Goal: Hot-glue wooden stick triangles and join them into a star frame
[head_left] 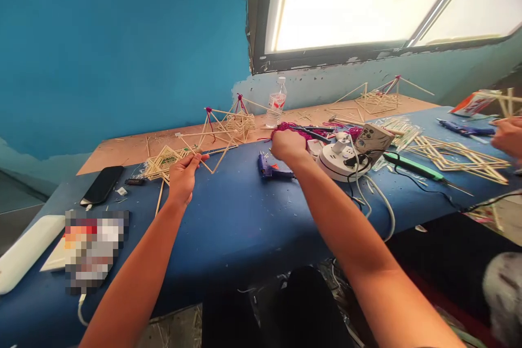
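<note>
Near left corner: a long white block [24, 253] with rounded ends lies on the blue padded bench [228, 217].
Left edge: a black phone [101, 185] lies flat, glossy face up.
Left hand [183, 176]: thumb and fingertips are pinched tight on a joint of the stick frame, palm turned inward.
Stick frame [212, 147]: an open lattice of thin pale sticks, at the middle of the bench towards its far edge. Two sticks meet at the pinch and splay away to the right. Its longest stick runs left to right, roughly along the far edge.
Glue gun [271, 168]: blue plastic, on its side between the hands, nozzle pointing left.
Right hand [287, 144]: knuckles up, fingers curled under and hidden, pressed against the thread. I cannot tell whether it has hold of it.
Thread [296, 129]: a loose magenta tangle just beyond the right hand.
Power hub [340, 162]: round, white, cables trailing over the near edge.
Right edge: another person's hand [508, 136], beside flat stick lattices [457, 155].
Far edge: a clear plastic bottle [276, 102] stands upright, red label, capped. Its contents are unclear.
</note>
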`<act>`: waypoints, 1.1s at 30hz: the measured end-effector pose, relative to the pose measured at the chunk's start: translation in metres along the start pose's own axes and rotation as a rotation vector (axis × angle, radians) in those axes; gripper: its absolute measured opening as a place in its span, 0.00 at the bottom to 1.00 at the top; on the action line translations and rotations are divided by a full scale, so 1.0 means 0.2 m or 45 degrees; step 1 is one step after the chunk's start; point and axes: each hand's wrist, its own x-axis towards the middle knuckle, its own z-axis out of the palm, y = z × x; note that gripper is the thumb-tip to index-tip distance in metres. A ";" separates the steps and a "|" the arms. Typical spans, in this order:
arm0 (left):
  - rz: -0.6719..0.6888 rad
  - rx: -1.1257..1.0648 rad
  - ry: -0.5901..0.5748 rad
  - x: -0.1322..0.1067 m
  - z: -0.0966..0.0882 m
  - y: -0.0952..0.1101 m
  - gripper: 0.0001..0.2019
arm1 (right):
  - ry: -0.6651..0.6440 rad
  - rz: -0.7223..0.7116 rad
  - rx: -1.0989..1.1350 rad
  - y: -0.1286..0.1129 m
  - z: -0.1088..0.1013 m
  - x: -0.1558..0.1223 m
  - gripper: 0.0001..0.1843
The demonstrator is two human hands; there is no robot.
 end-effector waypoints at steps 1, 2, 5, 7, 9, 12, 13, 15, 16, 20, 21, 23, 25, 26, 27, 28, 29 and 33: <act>0.001 -0.012 -0.009 0.00 0.00 0.00 0.24 | -0.011 -0.062 0.061 -0.05 0.01 -0.04 0.15; -0.004 -0.031 -0.013 0.00 0.00 0.00 0.24 | -0.024 -0.135 0.124 -0.09 0.02 -0.08 0.13; -0.031 -0.109 0.020 0.01 0.00 -0.01 0.26 | -0.146 -0.411 0.459 -0.22 0.04 -0.13 0.08; -0.039 -0.142 0.045 0.02 0.00 -0.02 0.26 | -0.340 -0.574 0.976 -0.28 0.08 -0.16 0.11; -0.040 -0.147 0.039 0.03 -0.01 -0.04 0.24 | -0.478 -0.631 1.445 -0.33 0.14 -0.18 0.15; -0.028 -0.117 -0.011 0.04 0.00 -0.06 0.22 | -0.441 -0.632 1.749 -0.35 0.22 -0.24 0.13; -0.018 -0.105 -0.024 0.04 0.00 -0.07 0.21 | -0.411 -0.628 1.787 -0.35 0.24 -0.25 0.13; 0.007 -0.085 -0.037 0.04 0.01 -0.07 0.21 | -0.384 -0.606 1.830 -0.33 0.26 -0.27 0.13; 0.018 -0.073 -0.044 0.04 0.01 -0.07 0.21 | -0.384 -0.590 1.837 -0.33 0.27 -0.27 0.13; 0.033 -0.025 -0.069 0.03 0.01 -0.07 0.21 | -0.372 -0.592 1.819 -0.32 0.26 -0.25 0.09; 0.029 -0.020 -0.062 0.03 0.01 -0.06 0.22 | -0.358 -0.589 1.836 -0.32 0.26 -0.25 0.09; 0.019 -0.022 -0.036 0.03 -0.01 -0.05 0.24 | -0.330 -0.548 1.906 -0.33 0.25 -0.25 0.10; 0.018 -0.032 -0.017 0.03 -0.02 -0.04 0.25 | -0.301 -0.481 1.998 -0.34 0.25 -0.25 0.13; 0.023 -0.036 -0.013 0.03 -0.02 -0.03 0.25 | -0.275 -0.450 2.044 -0.35 0.25 -0.25 0.15; 0.031 -0.040 -0.013 0.03 -0.03 -0.03 0.26 | -0.238 -0.427 2.091 -0.35 0.25 -0.25 0.16; 0.042 -0.043 -0.016 0.04 -0.03 -0.02 0.26 | -0.193 -0.410 2.139 -0.35 0.24 -0.25 0.18; 0.054 -0.045 -0.020 0.04 -0.04 -0.01 0.27 | -0.144 -0.397 2.186 -0.35 0.24 -0.24 0.19; 0.094 -0.037 -0.026 0.04 -0.05 0.01 0.30 | -0.016 -0.363 2.349 -0.34 0.23 -0.23 0.21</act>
